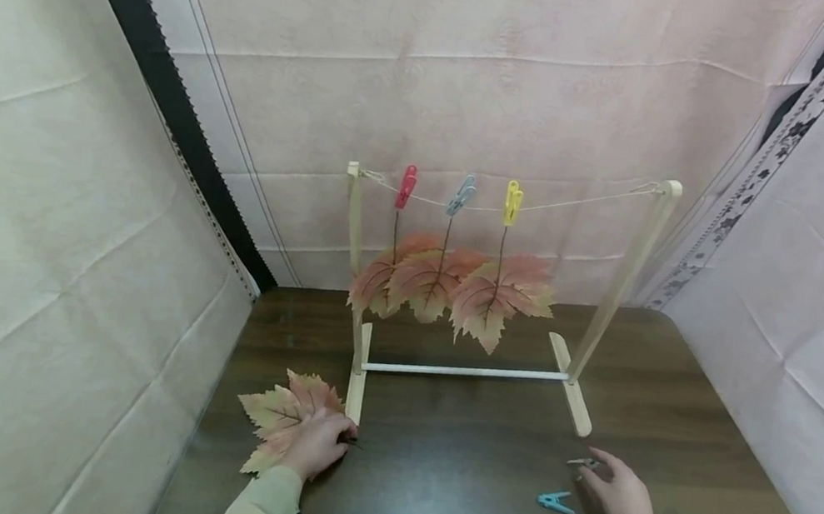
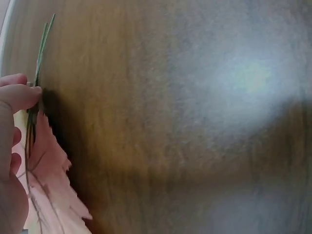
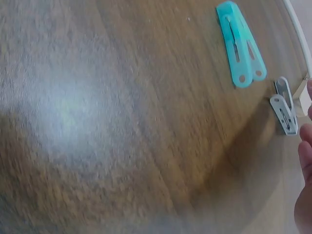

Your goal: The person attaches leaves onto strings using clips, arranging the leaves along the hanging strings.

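Note:
My left hand (image 1: 320, 444) pinches the thin stems (image 2: 41, 53) of pink-and-cream maple leaves (image 1: 283, 411) between thumb and finger. The leaves lie at the left, partly hidden under that hand; the green stem ends stick out past the fingertips in the left wrist view. My right hand (image 1: 617, 492) is low over the table at the right, thumb and forefinger apart, fingertips right at a grey clothespin (image 3: 285, 109). Only the edges of its fingers show in the right wrist view. A turquoise clothespin (image 1: 555, 502) lies on the table just left of this hand.
Behind the hands stands a wooden frame (image 1: 615, 291) with a string (image 1: 576, 201) across its top. Red (image 1: 406, 187), blue (image 1: 461, 195) and yellow (image 1: 512, 203) clothespins hold three hanging leaves (image 1: 498, 300) by their stems. Pale cloth walls (image 1: 510, 108) enclose the brown table (image 1: 437, 444).

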`<state>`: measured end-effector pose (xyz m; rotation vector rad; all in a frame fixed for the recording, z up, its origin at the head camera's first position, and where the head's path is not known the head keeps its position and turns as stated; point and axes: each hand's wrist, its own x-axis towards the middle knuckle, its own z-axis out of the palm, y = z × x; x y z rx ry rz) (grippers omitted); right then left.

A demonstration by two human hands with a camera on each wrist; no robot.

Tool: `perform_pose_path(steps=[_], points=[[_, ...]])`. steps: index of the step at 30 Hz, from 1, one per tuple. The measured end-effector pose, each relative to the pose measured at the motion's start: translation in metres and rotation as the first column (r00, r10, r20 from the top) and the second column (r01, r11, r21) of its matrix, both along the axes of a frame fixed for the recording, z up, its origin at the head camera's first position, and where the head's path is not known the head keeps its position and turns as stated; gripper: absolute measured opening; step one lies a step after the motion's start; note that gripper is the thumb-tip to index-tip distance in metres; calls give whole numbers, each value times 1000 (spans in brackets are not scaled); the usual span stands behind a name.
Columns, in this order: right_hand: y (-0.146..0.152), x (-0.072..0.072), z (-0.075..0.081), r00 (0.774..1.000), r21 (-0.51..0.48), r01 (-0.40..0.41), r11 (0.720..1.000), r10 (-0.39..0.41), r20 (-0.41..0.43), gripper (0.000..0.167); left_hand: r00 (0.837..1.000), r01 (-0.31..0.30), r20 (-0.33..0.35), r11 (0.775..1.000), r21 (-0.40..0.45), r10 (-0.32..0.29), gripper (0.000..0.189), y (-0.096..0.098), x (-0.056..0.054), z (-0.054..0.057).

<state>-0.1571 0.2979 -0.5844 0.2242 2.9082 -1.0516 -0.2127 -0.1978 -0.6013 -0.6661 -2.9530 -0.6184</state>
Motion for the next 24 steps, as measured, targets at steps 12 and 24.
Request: perform_pose_path(steps=[12,24], points=[[7,3,-5,1000,4,-7,1000,7,23,55,980,15,-198,1000,-23,-19,15,7,-4,-1],[10,-7,-18,997,79,-75,994,77,-30,52,990,-6,-136,992,122,23,4,11,-16,27]])
